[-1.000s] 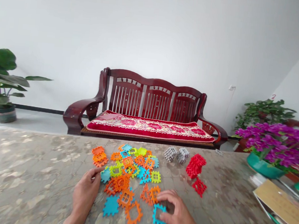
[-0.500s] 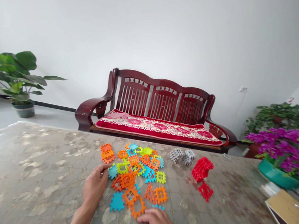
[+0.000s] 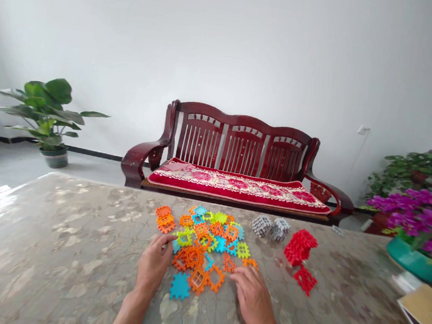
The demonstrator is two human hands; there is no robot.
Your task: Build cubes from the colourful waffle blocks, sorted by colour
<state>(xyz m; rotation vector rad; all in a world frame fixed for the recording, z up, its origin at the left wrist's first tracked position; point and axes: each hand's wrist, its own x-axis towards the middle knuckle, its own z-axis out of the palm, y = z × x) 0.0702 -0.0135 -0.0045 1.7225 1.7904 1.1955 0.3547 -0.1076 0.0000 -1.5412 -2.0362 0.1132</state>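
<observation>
Interlocking plastic tiles with notched edges lie in a loose, overlapping pile on the table. At the pile's left edge is my left hand [image 3: 153,263], its index finger and thumb a little apart beside a blue tile [image 3: 176,247] and a lime-green tile [image 3: 183,238]. My right hand [image 3: 253,293] lies low on the right, fingers loosely stretched over the table close to an orange triangle-patterned tile [image 3: 229,262]. An orange tile [image 3: 250,263] shows just beyond its knuckles. Between the hands lie an orange ring-like tile [image 3: 210,282], an orange window tile [image 3: 197,279] and a solid blue tile [image 3: 180,286].
Right of the pile stand grey latticed clusters [image 3: 262,226] and a red stack [image 3: 300,246] with a red tile [image 3: 304,280] before it. A teal flowerpot [image 3: 416,263] and a tan notebook [image 3: 425,309] occupy the table's right end. A wooden bench [image 3: 243,149] stands behind.
My right hand has moved up and right along the pile. Orange tiles near it have shifted, the ring-like one upward. The head view has turned slightly left.
</observation>
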